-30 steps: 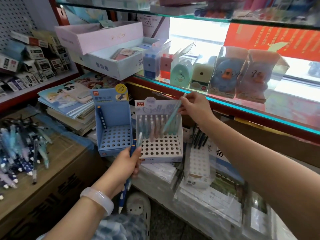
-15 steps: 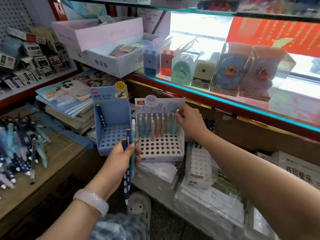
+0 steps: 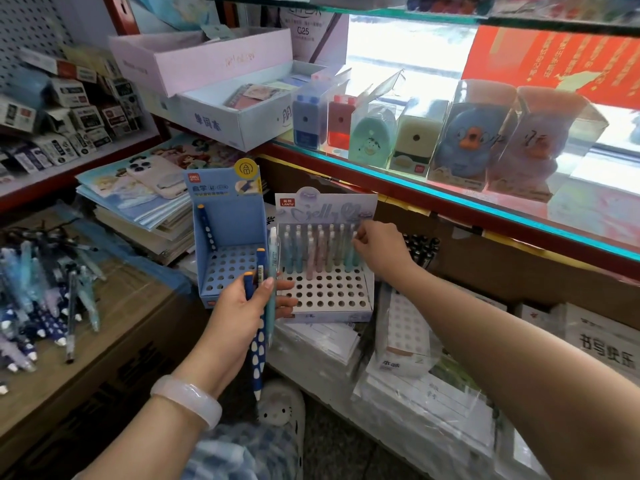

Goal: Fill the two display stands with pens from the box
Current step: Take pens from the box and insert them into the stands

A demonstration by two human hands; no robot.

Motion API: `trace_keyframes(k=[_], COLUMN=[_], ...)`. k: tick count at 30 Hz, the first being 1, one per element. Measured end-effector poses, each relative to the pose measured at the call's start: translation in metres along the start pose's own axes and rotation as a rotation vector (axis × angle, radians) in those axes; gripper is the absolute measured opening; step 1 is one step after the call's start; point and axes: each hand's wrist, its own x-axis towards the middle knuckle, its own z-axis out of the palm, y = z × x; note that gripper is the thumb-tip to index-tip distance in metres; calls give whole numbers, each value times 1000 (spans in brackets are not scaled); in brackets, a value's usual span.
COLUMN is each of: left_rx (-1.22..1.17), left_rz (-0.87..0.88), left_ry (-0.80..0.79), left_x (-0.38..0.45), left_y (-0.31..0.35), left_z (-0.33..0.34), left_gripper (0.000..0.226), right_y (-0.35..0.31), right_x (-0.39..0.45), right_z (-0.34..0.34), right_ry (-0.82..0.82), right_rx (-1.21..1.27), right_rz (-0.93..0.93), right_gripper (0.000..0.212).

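Jade-white bangle (image 3: 187, 400) circles the left wrist, nearest the camera. Beyond it the left hand (image 3: 239, 308) grips a small bunch of pens (image 3: 261, 306), fingers and thumb curled round their middles. Their long axes run nearly upright: two navy pens with white spots point tips down toward the floor, orange caps up, and a pale teal pen stands beside them, its clear top rising above the fingers. Off to the left, the box (image 3: 104, 341) is brown cardboard, and a loose heap of pens (image 3: 38, 299) lies on it, shafts mostly pointing up and away at a slant.

Past the left hand stand the two displays, side by side and touching. In the blue stand (image 3: 228, 244) a single navy pen (image 3: 206, 225) leans in the back left corner, cap up; the other holes show open. In the white stand (image 3: 325, 271) the back rows hold pastel pens (image 3: 318, 251) upright, caps up, while the front rows of holes are bare. The right hand (image 3: 379, 247) reaches to the right end of those rows, thumb and fingertips pinched together at a pen's top; whether they actually clasp it I cannot tell.

Farther back, a glass shelf (image 3: 450, 197) carries boxed sharpeners (image 3: 415, 136).
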Motion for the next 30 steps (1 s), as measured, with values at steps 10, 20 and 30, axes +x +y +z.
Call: trace_keyframes(k=[10,20,30], left_rx=[14,97,-25], left_rz=[14,44,12], left_ry=[-39,-109,28], left_x=[-5,-1,-1], left_y=[6,13,18], left_z=[7,24,7], left_gripper=[16,15,16], right_y=[-1,-52,-28], right_x=[-1,-40,-19], right_z=[8,-29,-52], right_ry=[12,-253,39], right_rx=[-55,540,684], right_rz=[77,-265,9], right_gripper=[16,21,9])
